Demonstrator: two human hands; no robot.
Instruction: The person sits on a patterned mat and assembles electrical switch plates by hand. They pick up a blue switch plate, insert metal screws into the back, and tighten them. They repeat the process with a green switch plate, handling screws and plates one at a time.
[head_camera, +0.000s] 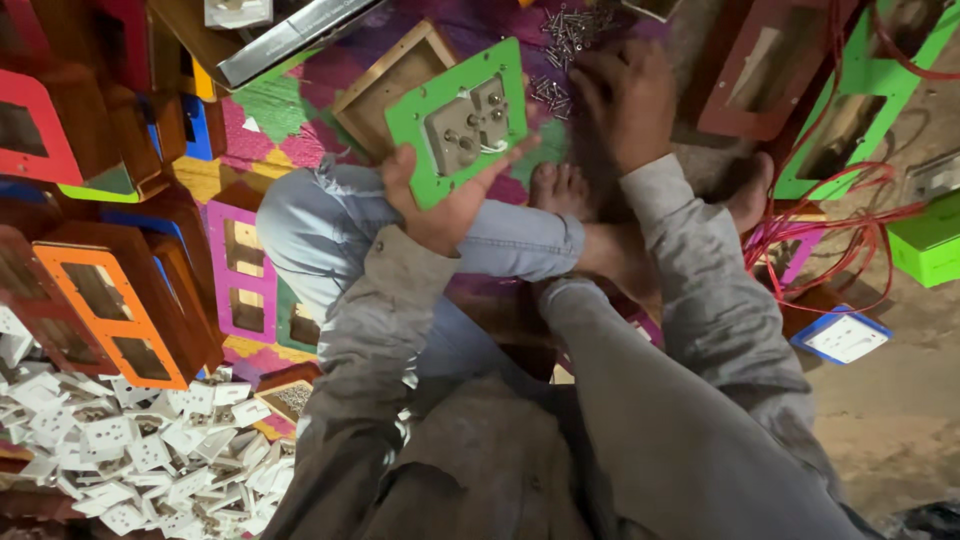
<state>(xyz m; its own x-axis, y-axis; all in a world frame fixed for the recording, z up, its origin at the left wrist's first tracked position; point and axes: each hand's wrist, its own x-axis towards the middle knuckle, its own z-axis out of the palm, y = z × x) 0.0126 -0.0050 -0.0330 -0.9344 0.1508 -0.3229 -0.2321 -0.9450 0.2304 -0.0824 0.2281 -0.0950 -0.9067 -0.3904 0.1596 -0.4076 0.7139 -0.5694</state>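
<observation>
Currently we note the left hand (440, 205) gripping a green plate (458, 120) above the knee, its socket (467, 125) fitted but apparently not yet screwed; the right hand (625, 100) reaches, fingers curled, into the screws (575, 30)

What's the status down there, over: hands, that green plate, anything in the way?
Left hand holding green plate with beige socket parts fitted. Right hand down on the loose screws. Nothing between the hands.

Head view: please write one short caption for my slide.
Left hand holds a green plate with sockets; right hand reaches into loose screws.
</observation>
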